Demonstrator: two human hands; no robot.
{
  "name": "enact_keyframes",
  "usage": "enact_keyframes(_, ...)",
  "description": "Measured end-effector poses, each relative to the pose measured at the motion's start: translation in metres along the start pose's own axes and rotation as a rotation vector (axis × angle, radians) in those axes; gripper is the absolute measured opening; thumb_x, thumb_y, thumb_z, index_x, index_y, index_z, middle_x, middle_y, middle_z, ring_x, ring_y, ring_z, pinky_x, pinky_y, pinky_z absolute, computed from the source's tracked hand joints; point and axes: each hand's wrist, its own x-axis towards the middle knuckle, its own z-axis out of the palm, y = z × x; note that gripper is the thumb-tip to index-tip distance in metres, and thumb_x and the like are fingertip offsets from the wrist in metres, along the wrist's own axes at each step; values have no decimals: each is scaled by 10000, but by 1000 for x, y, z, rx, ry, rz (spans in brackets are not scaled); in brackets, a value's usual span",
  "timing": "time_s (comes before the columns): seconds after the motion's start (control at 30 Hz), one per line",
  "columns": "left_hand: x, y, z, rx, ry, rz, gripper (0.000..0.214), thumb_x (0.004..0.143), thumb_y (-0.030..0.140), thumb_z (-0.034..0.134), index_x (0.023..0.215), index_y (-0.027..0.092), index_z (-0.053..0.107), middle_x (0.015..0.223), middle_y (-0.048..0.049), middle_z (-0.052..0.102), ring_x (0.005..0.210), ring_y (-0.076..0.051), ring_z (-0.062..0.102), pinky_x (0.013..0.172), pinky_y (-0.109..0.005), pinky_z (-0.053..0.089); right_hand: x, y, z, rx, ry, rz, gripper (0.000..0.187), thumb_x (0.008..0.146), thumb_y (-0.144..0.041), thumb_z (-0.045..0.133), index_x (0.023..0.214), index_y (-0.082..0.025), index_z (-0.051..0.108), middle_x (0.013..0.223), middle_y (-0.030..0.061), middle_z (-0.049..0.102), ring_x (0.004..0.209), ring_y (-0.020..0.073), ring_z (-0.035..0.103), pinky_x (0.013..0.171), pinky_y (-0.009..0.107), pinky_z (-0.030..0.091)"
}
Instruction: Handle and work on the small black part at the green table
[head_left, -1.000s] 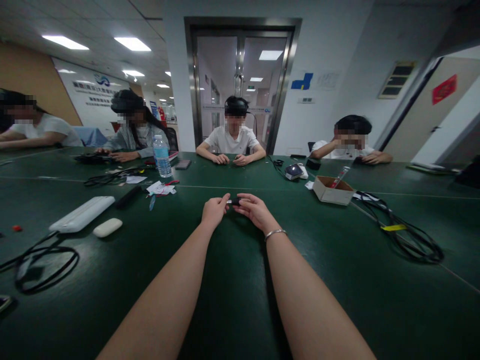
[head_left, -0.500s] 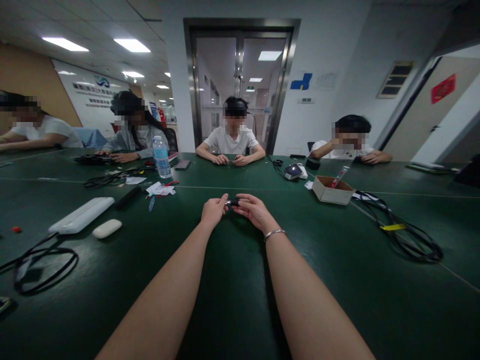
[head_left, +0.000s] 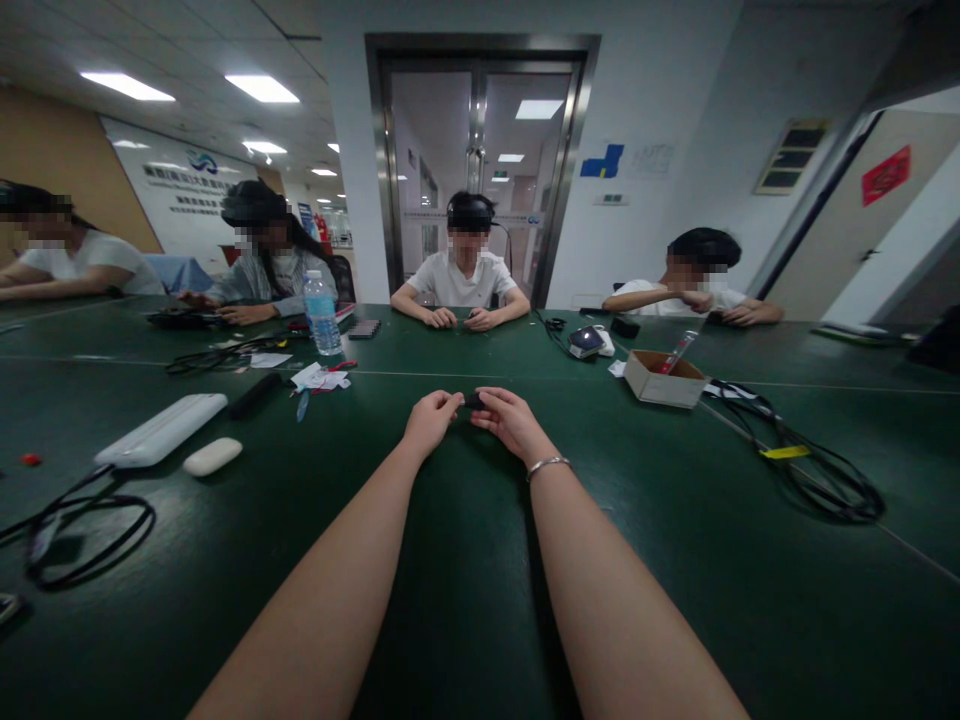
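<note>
Over the green table, straight ahead, my two hands meet around a small black object point(head_left: 472, 401). It is stubby and dark, and too small in view to name its kind. My right hand point(head_left: 511, 420), below a silver bangle point(head_left: 549, 466), pinches it between thumb and fingers. At its left end is my left hand point(head_left: 433, 420), thumb and fingertips pressed together. Those fingertips hide that end of the object, so whatever they grip there is out of sight.
On the left lie a white power strip point(head_left: 161, 432), a white oval case point(head_left: 213, 457) and a looped black cable point(head_left: 90, 540). A water bottle point(head_left: 322, 318) stands beyond. Rightward are an open cardboard box point(head_left: 667, 388) and coiled cables point(head_left: 817, 475). Several people sit across the table point(head_left: 480, 560).
The silver tip that showed between my hands is now covered, and my left fingertips sit closer to the black object. Across on the right, a person's raised hand has lowered.
</note>
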Motion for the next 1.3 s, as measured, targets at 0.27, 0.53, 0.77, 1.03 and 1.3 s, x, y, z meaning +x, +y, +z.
enact_keyframes(0.27,-6,12,1,-189,-14,76,243,744,380,600,839,156,600,692,-8,575,571,-101,504,539,-217,400,0,1,2,-46,6,0,130,808,-215,681,788,-116,598,597,36,595,512,124,585,482,216,536)
enact_keyframes(0.53,-7,13,1,-199,3,10,227,780,328,551,923,155,588,645,16,534,503,-77,463,480,-192,360,0,1,2,-65,4,3,149,814,-229,682,788,-115,590,593,37,591,507,121,577,484,215,539)
enact_keyframes(0.77,-8,16,1,-165,-12,-1,235,778,320,514,920,156,606,666,1,543,532,-88,461,480,-193,346,-2,0,2,-62,8,0,169,799,-244,706,772,-124,591,604,32,584,518,121,581,487,210,537)
enact_keyframes(1.03,-5,12,1,-171,-25,0,263,793,335,478,930,155,612,618,17,520,494,-86,426,477,-201,326,-2,0,3,-51,11,0,153,794,-220,700,770,-118,588,627,35,593,518,119,579,480,213,534)
enact_keyframes(1.3,-6,14,1,-156,-52,-12,306,803,379,467,946,152,612,645,2,545,521,-97,447,497,-211,337,-1,1,3,-57,10,7,153,793,-222,705,775,-121,592,634,37,599,519,118,581,489,215,539)
